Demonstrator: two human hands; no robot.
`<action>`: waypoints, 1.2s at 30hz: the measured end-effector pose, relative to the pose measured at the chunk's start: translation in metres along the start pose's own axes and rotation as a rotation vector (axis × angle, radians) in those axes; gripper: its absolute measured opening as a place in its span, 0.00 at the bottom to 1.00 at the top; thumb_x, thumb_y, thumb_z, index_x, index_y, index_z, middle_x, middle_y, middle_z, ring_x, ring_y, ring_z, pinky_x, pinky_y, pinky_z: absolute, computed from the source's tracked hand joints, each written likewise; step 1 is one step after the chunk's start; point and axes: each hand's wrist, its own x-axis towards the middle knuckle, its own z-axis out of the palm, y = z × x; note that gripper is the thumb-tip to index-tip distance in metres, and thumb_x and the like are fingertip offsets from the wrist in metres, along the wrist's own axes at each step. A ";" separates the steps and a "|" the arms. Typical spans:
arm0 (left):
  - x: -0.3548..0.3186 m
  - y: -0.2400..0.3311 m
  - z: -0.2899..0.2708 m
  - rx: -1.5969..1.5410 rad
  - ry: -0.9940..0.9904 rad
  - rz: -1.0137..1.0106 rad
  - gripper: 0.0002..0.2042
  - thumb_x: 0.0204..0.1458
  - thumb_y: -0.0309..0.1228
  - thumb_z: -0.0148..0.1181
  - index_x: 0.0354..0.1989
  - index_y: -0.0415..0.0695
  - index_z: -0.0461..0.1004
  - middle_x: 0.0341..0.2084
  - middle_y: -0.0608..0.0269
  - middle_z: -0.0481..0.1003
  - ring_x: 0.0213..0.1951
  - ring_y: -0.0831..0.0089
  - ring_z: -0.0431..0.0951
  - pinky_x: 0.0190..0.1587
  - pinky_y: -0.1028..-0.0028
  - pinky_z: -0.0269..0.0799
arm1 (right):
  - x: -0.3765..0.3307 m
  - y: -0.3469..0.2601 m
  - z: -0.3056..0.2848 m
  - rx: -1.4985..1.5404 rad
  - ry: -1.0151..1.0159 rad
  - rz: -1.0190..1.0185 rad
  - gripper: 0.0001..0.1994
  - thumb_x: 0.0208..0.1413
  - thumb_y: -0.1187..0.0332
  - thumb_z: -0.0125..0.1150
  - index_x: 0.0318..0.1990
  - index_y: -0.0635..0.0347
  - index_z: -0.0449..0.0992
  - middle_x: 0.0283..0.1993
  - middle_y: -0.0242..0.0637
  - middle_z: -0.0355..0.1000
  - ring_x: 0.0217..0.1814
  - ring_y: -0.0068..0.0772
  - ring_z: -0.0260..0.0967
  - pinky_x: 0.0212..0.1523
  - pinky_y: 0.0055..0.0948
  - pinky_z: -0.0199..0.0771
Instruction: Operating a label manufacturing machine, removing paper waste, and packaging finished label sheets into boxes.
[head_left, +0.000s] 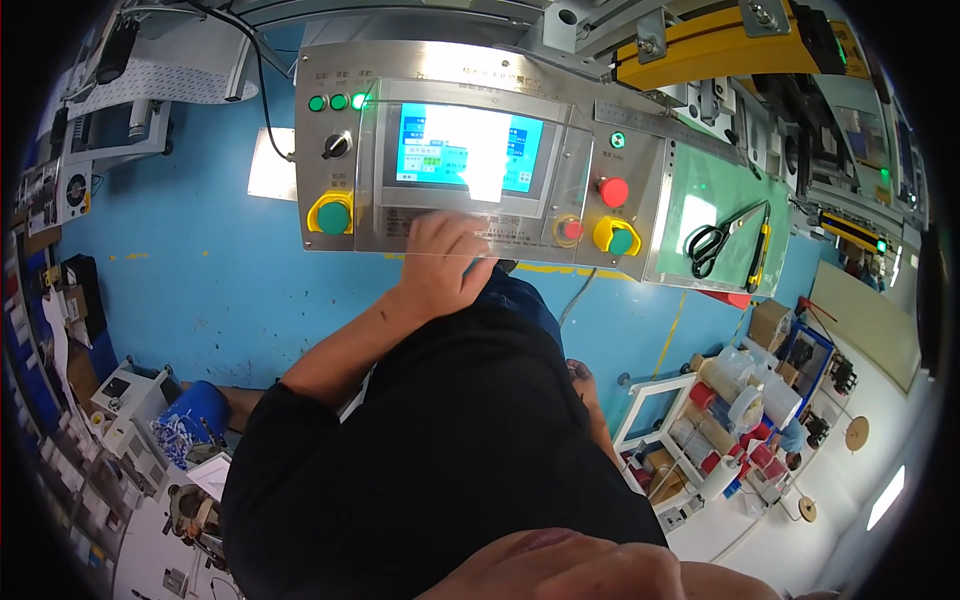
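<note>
Now the left hand (445, 262) rests just below the touchscreen (468, 148).

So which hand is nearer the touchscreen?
Left. The left hand is on the panel just below the touchscreen; the right hand hangs by the hip, well below it.

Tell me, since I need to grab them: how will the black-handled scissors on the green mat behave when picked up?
The scissors look rigid, likely metal-bladed. Lying flat on the green mat, they shouldn't roll. The blades may swing open if lifted by one loop.
</note>
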 end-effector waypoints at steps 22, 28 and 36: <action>-0.004 -0.005 0.001 -0.134 -0.110 -0.020 0.06 0.43 0.27 0.62 0.29 0.46 0.71 0.31 0.66 0.73 0.36 0.64 0.71 0.41 0.66 0.64 | -0.022 0.014 -0.030 0.065 -0.125 0.034 0.17 0.58 0.68 0.58 0.53 0.60 0.67 0.34 0.28 0.70 0.33 0.19 0.65 0.36 0.21 0.67; -0.002 -0.011 0.004 -0.145 -0.071 -0.032 0.07 0.41 0.26 0.63 0.28 0.46 0.72 0.27 0.64 0.73 0.33 0.63 0.72 0.37 0.66 0.67 | -0.070 -0.003 -0.042 0.099 -0.385 -0.053 0.22 0.52 0.73 0.63 0.55 0.59 0.65 0.43 0.35 0.71 0.44 0.26 0.69 0.47 0.26 0.68; 0.005 -0.011 -0.001 0.047 0.037 -0.036 0.07 0.40 0.26 0.63 0.28 0.49 0.72 0.35 0.67 0.74 0.37 0.66 0.71 0.41 0.68 0.61 | -0.143 0.000 -0.076 0.041 -0.614 -0.405 0.25 0.53 0.50 0.53 0.47 0.65 0.73 0.47 0.52 0.73 0.53 0.51 0.69 0.52 0.38 0.67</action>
